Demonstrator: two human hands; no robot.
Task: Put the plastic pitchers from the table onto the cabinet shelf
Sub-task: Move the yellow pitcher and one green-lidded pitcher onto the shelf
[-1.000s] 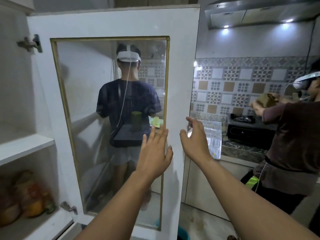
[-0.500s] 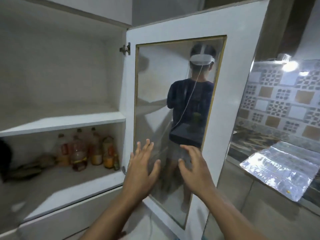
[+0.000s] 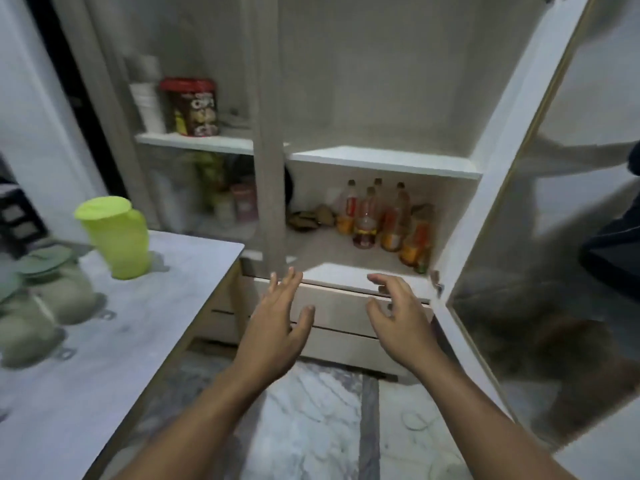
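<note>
Both grips spread, holding nothing: left hand (image 3: 277,327), right hand (image 3: 398,317). Lime-green lidded plastic pitcher (image 3: 116,237) stands on pale desk (image 3: 114,341). Risk: clipping the open glass cabinet door (image 3: 491,188) mid-carry.

Head view, angled down, close before open cabinet (image 3: 381,161)

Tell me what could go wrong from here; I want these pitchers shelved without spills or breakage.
1. The open glass-panelled cabinet door stands right beside the right hand; an elbow could knock it.
2. The lower shelf already holds glass bottles; a pitcher pushed in there could topple them.
3. The lime-green lidded plastic pitcher stands near the table's far edge.
</note>
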